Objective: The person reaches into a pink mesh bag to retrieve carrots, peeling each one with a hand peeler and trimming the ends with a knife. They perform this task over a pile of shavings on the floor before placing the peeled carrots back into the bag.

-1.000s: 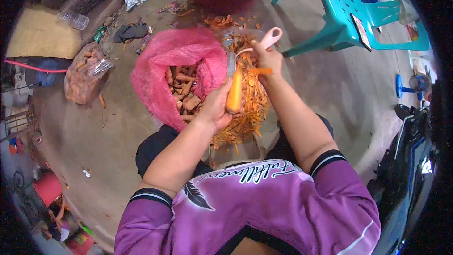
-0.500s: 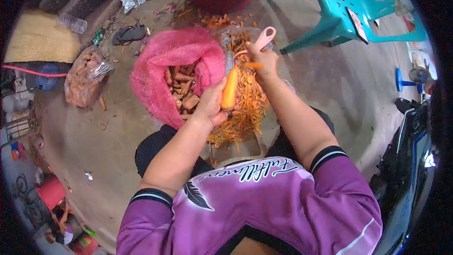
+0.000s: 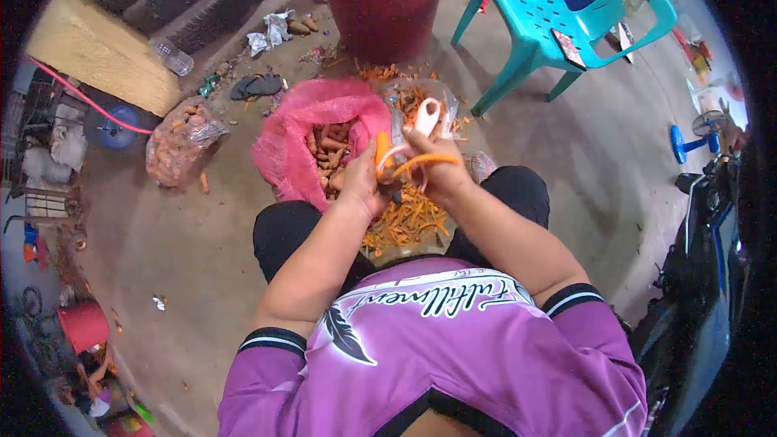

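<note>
Head view: a pink mesh sack (image 3: 279, 150) holds unpeeled carrots (image 3: 332, 143); right of it lie peelings (image 3: 409, 222). Beside its right edge, the left hand (image 3: 363, 180) has its grip clamped on 1 peeled carrot (image 3: 383, 146), the right hand (image 3: 444, 170) on 1 pale-handled peeler (image 3: 426, 120).

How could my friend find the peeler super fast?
Start at the pink sack. Just right of it, the right hand grips the peeler. It's pale with a looped handle, while the carrot beside it is orange.
</note>
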The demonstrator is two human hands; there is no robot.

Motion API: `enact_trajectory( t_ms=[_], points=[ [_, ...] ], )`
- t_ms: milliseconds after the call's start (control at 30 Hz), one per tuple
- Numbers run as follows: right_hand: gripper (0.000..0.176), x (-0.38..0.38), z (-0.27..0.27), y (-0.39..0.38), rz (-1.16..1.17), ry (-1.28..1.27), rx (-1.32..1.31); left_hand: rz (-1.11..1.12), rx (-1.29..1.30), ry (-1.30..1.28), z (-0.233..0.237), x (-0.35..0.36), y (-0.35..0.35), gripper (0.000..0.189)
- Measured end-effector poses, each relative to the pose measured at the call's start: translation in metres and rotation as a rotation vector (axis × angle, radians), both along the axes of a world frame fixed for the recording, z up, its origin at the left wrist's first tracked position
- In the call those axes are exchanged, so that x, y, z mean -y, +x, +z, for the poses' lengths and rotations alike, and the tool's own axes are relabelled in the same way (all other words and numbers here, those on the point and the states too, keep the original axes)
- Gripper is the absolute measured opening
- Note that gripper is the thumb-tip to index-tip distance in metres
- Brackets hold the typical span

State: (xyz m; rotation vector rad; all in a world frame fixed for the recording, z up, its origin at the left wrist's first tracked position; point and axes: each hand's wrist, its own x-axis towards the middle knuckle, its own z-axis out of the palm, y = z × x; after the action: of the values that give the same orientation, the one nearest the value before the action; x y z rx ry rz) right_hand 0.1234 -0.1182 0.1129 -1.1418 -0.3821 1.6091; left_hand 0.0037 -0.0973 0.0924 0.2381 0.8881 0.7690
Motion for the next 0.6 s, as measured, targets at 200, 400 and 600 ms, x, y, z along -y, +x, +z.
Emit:
enact_trajectory(
  t_ms=[200, 400, 600],
  points=[
    [0.028, 0.045, -0.003, -0.009, 0.086, 0.074, 0.131, 0.009, 0.135, 0.054, 0.015, 0.053, -0.003, 0.036],
    [0.032, 0.076, 0.036, -0.022, 0.048, 0.111, 0.009, -0.004, 0.104, 0.173, 0.027, 0.080, -0.015, 0.043],
    [0.029, 0.090, 0.046, -0.017, 0.039, 0.202, 0.130, -0.074, 0.173, 0.186, 0.023, 0.101, -0.020, 0.037]
  ],
)
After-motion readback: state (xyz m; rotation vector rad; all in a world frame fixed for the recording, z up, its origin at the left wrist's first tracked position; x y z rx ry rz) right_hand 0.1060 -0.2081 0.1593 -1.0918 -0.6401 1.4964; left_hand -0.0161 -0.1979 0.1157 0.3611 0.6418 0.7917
